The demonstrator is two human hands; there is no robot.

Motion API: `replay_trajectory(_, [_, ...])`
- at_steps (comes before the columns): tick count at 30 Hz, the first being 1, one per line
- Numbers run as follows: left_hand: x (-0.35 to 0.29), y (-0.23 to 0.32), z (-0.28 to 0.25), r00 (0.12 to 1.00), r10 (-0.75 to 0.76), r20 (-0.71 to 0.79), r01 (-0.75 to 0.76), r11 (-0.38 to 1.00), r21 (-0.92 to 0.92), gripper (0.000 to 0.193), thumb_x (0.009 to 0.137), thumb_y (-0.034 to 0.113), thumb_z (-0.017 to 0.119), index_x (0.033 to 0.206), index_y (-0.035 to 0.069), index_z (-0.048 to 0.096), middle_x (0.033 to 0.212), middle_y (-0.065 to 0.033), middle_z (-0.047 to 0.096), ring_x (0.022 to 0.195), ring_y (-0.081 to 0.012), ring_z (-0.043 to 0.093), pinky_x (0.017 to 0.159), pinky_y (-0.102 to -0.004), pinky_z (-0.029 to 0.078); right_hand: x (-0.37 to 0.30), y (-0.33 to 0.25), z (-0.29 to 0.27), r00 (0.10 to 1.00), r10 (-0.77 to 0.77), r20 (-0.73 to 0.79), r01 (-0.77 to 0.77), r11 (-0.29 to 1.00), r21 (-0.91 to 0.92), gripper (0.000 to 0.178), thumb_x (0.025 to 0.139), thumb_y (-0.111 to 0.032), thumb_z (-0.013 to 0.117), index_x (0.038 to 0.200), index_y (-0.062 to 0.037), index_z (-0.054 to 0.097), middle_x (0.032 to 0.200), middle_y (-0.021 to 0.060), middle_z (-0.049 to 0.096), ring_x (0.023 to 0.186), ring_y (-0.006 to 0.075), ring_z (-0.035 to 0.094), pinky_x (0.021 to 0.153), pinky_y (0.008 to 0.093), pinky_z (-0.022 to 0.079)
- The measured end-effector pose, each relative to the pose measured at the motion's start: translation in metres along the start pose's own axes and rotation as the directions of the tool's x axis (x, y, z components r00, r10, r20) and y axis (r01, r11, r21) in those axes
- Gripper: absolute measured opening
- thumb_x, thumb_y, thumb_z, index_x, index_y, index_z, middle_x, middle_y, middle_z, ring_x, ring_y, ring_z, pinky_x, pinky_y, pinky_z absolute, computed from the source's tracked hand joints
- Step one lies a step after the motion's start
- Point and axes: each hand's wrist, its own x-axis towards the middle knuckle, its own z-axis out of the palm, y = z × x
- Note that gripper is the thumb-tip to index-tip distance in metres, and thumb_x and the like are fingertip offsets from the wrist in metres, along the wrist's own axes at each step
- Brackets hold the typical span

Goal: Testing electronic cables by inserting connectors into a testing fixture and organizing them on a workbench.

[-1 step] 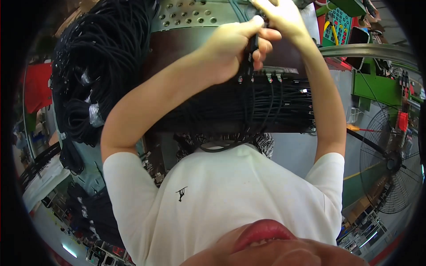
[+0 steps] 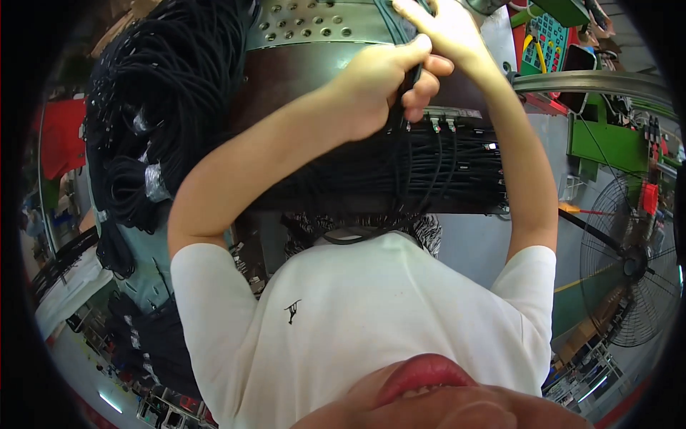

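My left hand (image 2: 400, 82) is closed round black cables (image 2: 411, 77), above the middle of the workbench. Part of their length is hidden behind its fingers. Just beyond it, my right hand (image 2: 449, 32) reaches to the top edge of the view with its fingers apart, close to the left thumb. Grey-blue cables (image 2: 389, 20) run beside the right fingers; whether they touch cannot be made out. Below the hands, many black cables (image 2: 450, 168) lie side by side, some with small metal-tipped connectors (image 2: 443, 125).
A large heap of coiled black cables (image 2: 164, 79) stands to my left. A perforated metal plate (image 2: 307, 25) is at the far side. On the right are a metal rail (image 2: 593, 82), a green machine frame (image 2: 607, 139), a button panel (image 2: 550, 39) and a caged fan (image 2: 629, 261).
My right hand has shifted slightly, its fingers now stretched farther apart from the left thumb. The left hand keeps its grip, with the black cable ends below it less visible.
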Motion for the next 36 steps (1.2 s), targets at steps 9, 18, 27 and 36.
replay_trajectory(9, [-0.128,0.09,-0.127,0.548,0.688,-0.476,-0.576,0.723,0.382,0.038,0.108,0.032,0.035,0.093,0.007,0.059,0.063,0.0002,0.053,0.053,-0.0068,0.048,0.048,-0.0188,0.039,-0.038,0.047,0.001,0.967,-0.215,0.138,0.255,0.853,-0.456,0.029,0.09,-0.031,0.067,0.105,-0.0061,0.068,0.09,0.0127,0.066,0.081,0.0275,0.063,0.074,0.0365,0.049])
replay_trajectory(18, [-0.096,0.016,-0.091,0.995,0.059,-0.086,0.014,0.745,0.667,0.061,0.106,0.047,0.03,0.113,-0.002,0.066,0.085,-0.0114,0.072,0.07,-0.0158,0.069,0.061,-0.0232,0.054,-0.116,0.041,0.004,0.938,-0.326,0.121,0.346,0.911,-0.224,0.024,0.084,-0.027,0.072,0.1,-0.0085,0.07,0.092,0.0048,0.064,0.091,0.0252,0.063,0.076,0.0363,0.052])
replay_trajectory(27, [-0.005,-0.005,-0.02,1.0,0.02,0.015,-0.018,0.992,-0.127,0.033,0.107,0.031,0.041,0.104,0.002,0.055,0.069,0.0019,0.05,0.061,-0.0098,0.05,0.062,-0.0251,0.05,0.038,0.051,0.01,0.771,-0.57,-0.284,0.562,0.819,-0.119,0.025,0.086,-0.02,0.068,0.105,-0.0038,0.069,0.093,0.0167,0.068,0.086,0.0347,0.064,0.08,0.0416,0.05])
replay_trajectory(36, [0.117,0.053,-0.096,0.979,0.049,0.199,0.014,0.952,-0.305,0.023,0.105,0.017,0.039,0.095,0.003,0.054,0.07,-0.0027,0.053,0.057,-0.0116,0.05,0.051,-0.0227,0.045,0.106,0.04,-0.009,0.987,-0.086,-0.138,-0.003,0.838,-0.545,0.021,0.092,-0.022,0.062,0.1,-0.0034,0.069,0.088,0.014,0.068,0.076,0.0278,0.064,0.068,0.0385,0.051])
